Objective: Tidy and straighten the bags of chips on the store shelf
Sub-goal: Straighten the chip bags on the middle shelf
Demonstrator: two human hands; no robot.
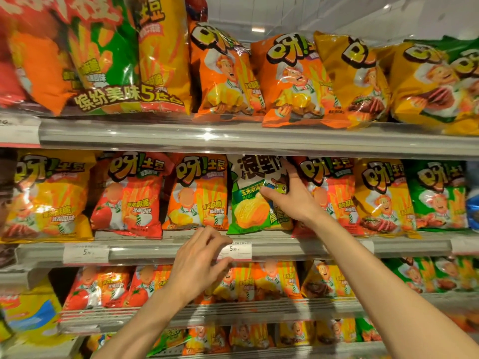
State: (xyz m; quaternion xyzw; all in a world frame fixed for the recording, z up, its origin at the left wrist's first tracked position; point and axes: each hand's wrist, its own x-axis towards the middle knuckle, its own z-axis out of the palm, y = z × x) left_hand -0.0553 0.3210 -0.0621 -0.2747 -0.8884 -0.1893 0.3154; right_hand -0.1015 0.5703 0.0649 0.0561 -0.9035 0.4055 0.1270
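A green and white chip bag point(255, 195) stands in the middle of the frame on the middle shelf point(285, 248), between orange and red bags. The right hand point(291, 196) grips its right edge, thumb in front. The left hand point(199, 263) hangs below, fingers loosely curled, holding nothing.

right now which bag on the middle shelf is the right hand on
The green-and-white bag, the only one with that design; its neighbours are orange and red. The right hand grips its right edge.

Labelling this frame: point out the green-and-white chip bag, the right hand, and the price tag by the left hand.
green-and-white chip bag point(248, 213), head view, lower front.
right hand point(294, 200), head view, back.
price tag point(239, 250), head view, centre.
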